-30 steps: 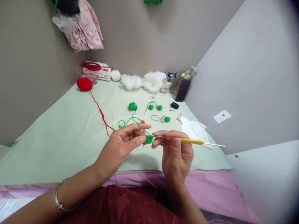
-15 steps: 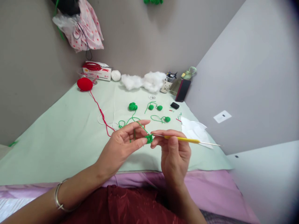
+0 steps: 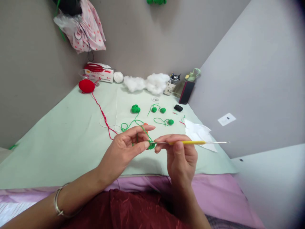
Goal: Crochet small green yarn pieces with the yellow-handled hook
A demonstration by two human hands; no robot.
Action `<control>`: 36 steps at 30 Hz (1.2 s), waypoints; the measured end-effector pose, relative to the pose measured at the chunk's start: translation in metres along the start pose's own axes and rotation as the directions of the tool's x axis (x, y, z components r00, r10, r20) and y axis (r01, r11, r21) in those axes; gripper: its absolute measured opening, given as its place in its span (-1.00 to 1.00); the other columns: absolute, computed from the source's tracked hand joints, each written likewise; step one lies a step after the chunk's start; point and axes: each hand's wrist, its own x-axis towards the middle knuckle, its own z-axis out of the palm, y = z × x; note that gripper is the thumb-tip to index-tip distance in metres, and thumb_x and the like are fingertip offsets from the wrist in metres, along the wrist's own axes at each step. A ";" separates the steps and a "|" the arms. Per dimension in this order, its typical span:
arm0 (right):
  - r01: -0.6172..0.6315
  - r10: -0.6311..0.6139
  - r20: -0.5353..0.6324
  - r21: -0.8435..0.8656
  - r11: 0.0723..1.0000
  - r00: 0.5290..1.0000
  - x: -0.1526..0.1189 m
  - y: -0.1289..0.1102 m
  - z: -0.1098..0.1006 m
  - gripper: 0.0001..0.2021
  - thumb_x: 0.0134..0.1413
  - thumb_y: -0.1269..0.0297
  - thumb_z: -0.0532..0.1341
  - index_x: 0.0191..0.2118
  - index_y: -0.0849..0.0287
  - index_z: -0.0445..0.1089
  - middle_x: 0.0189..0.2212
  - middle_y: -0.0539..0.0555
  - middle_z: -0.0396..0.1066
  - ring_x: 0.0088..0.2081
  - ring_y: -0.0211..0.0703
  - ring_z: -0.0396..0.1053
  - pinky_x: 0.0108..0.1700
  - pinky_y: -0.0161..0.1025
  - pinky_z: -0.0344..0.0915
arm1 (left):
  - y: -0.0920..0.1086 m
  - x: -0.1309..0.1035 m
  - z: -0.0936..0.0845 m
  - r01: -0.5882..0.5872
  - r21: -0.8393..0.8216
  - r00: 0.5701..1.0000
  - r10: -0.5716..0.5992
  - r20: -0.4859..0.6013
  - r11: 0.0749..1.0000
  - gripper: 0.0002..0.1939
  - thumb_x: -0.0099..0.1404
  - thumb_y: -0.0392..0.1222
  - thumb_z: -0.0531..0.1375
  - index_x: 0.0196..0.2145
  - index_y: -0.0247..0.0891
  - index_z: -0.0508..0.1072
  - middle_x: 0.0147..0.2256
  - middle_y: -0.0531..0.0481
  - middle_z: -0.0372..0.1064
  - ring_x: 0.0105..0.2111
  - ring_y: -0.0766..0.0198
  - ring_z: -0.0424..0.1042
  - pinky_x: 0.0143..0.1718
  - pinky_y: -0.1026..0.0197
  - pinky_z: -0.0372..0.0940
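Note:
Between thumb and fingers, my left hand [image 3: 127,144] pinches a small green crochet piece [image 3: 151,145], partly hidden by the fingertips. Green yarn runs over the raised index finger from a small green yarn ball [image 3: 135,108] behind it. My right hand [image 3: 181,156] is closed round the yellow handle of a crochet hook [image 3: 194,142]. The hook's left tip is at the green piece, and its other metal end points right. Just behind my left fingers, something small and orange [image 3: 146,124] shows in part.
Small green crocheted balls [image 3: 162,110] with yarn tails lie beyond my hands. White paper [image 3: 199,133] is at the right. Along the back stand white stuffing [image 3: 157,83], a pen cup [image 3: 169,87], a phone [image 3: 187,92] and a white box [image 3: 106,76]. Red yarn [image 3: 86,86] sits back left.
My right hand has shifted slightly right and down, and the crochet hook has turned from slanting to nearly level. More of the orange thing shows. The left hand has barely moved.

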 end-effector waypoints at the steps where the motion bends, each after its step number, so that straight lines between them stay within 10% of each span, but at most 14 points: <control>1: 0.015 -0.014 0.009 -0.019 1.000 1.000 -0.001 -0.001 -0.001 -0.78 0.47 0.26 0.13 -0.14 0.11 0.53 -0.25 0.07 0.66 -0.40 -0.22 0.58 -0.33 -0.21 0.58 | 0.000 0.000 0.000 -0.008 0.004 1.000 0.008 0.003 1.000 -0.71 0.35 -0.21 0.36 0.01 0.01 0.67 -0.35 0.11 0.42 -0.26 0.28 0.38 -0.08 0.21 0.30; 15: 0.410 -0.375 0.167 -0.320 0.854 0.912 -0.006 -0.004 0.000 -0.72 0.42 0.46 0.13 0.05 0.06 0.53 -0.24 0.08 0.65 -0.15 -0.08 0.64 -0.21 -0.12 0.61 | 0.003 -0.002 0.004 -0.123 0.210 0.985 0.144 -0.092 0.970 -0.71 0.31 -0.28 0.36 -0.02 -0.07 0.66 -0.30 0.08 0.48 -0.25 0.28 0.46 -0.06 0.22 0.39; 27: 0.455 -0.407 0.204 -0.411 0.790 0.890 -0.015 0.014 -0.001 -0.64 0.35 0.49 0.20 0.12 -0.03 0.51 -0.09 0.12 0.66 -0.13 -0.07 0.66 -0.22 -0.14 0.66 | 0.003 -0.002 0.006 -0.239 0.402 0.934 0.323 -0.155 0.884 -0.90 0.28 -0.31 0.36 -0.37 -0.13 0.60 -0.27 0.03 0.59 -0.29 0.24 0.52 -0.04 0.15 0.42; 36: 0.502 -0.449 0.242 -0.559 0.660 0.860 -0.022 0.025 0.002 -0.52 0.26 0.51 0.29 0.19 -0.13 0.49 0.01 0.10 0.64 -0.12 -0.07 0.65 -0.20 -0.18 0.64 | -0.002 -0.007 0.009 -0.188 0.369 0.961 0.249 -0.124 0.910 -0.75 0.29 -0.33 0.32 -0.08 -0.12 0.62 -0.38 0.10 0.49 -0.32 0.26 0.51 -0.06 0.18 0.43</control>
